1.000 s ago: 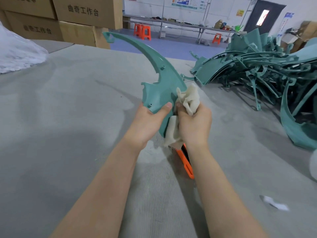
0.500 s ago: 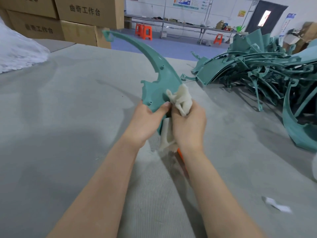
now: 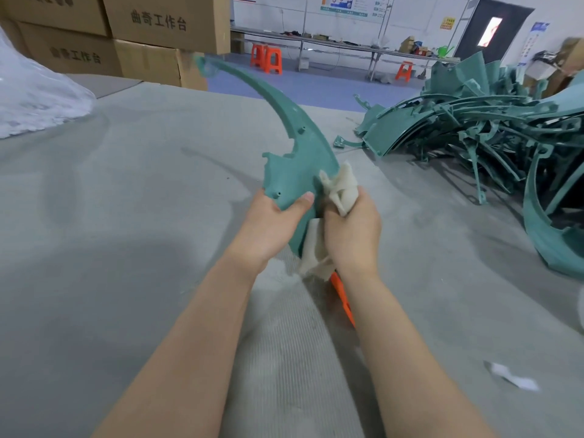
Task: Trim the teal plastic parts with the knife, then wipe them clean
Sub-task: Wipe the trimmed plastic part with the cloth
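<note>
on the teal part [image 3: 294, 159], left hand [image 3: 268, 229], right hand [image 3: 352, 235] with cloth [image 3: 339, 188], perhaps knife [image 3: 343, 300]

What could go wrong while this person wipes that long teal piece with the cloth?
The orange knife shows just below the right hand; a careless stroke might nick the wrist. The left hand holds only the wide end of the long curved teal part, so its far tip might swing or slip. The cloth might snag on its notched edge.
</note>
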`<state>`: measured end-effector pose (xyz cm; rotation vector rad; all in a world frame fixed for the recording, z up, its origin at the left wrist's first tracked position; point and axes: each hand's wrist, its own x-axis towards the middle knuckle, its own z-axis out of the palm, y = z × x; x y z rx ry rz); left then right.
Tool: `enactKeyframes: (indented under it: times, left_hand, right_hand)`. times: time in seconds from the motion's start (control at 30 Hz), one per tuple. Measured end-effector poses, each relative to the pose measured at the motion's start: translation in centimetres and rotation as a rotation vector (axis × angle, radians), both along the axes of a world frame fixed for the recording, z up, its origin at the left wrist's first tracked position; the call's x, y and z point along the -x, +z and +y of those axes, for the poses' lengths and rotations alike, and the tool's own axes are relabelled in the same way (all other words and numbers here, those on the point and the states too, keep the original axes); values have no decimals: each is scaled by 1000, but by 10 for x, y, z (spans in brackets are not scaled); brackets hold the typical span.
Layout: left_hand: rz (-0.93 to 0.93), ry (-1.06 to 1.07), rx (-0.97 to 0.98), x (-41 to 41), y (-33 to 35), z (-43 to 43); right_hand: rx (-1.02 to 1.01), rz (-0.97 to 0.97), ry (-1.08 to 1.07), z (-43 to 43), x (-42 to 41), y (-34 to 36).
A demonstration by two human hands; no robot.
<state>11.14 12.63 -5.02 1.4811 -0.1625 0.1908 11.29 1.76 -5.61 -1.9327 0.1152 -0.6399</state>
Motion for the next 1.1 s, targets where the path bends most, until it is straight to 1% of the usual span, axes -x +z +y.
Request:
enactKeyframes:
  times: [0.1, 0.17, 0.27, 0.37, 0.4, 0.43, 0.6, 0.7, 0.77, 0.83, 1.1]
  left_hand:
    - [14, -69, -42, 4, 1, -4]
    - [27, -51, 18, 5, 3, -5]
    - [50, 33, 131, 4, 5, -2]
    - [105, 60, 199, 3, 5, 2]
    - [114, 59, 201, 2, 5, 3]
    - [117, 58, 192, 2, 5, 3]
    - [110, 24, 163, 4, 5, -2]
    - [98, -1, 162, 6, 5, -4]
    - [87, -7, 152, 6, 4, -4]
    - [80, -33, 164, 7, 4, -3]
    - [86, -78, 85, 8, 7, 1]
  right_hand:
    - [-54, 50, -64, -21, -6, -1]
    - [-173, 45, -81, -28, -9, 1]
    - [-378, 8, -124, -35, -10, 6]
    - [-549, 7, -66, -38, -9, 9]
    - [-560, 2, -37, -36, -7, 10]
    - [-521, -10, -10, -33, -6, 11]
    - [-254, -83, 88, -10, 0, 15]
    - [-138, -59, 137, 1, 2, 10]
    - [-149, -26, 163, 1, -1, 4]
    - [-206, 1, 172, -1, -1, 2]
    - [-395, -9, 141, -11, -5, 2]
